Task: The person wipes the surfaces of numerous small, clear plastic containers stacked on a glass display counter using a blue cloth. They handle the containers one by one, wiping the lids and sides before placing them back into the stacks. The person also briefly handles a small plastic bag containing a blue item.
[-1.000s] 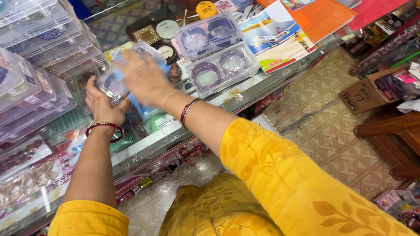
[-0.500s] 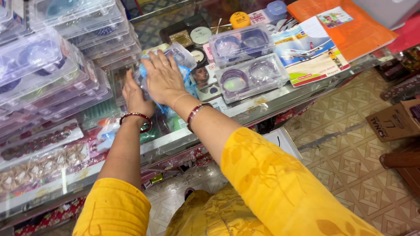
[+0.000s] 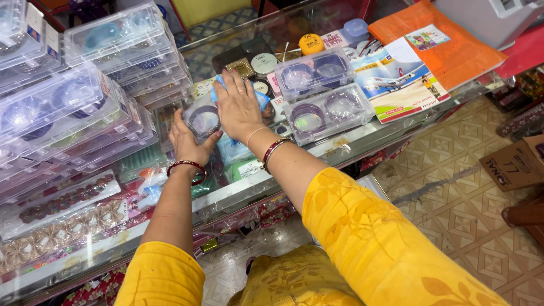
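Two hands meet over our glass counter (image 3: 362, 139). At nine o'clock sit stacks of clear plastic cases (image 3: 85, 107). Our left hand (image 3: 187, 141) closes its fingers round a small clear box (image 3: 203, 120) holding a dark bangle, thumb pressed against the box's near edge. Just at three o'clock of it, our right hand (image 3: 238, 107) lies flat — fingers spread open — on the blue-lined part of that box. Farther towards three o'clock rest two clear bangle boxes (image 3: 323, 93), then a notebook (image 3: 396, 82) — touching an orange folder (image 3: 453, 54).
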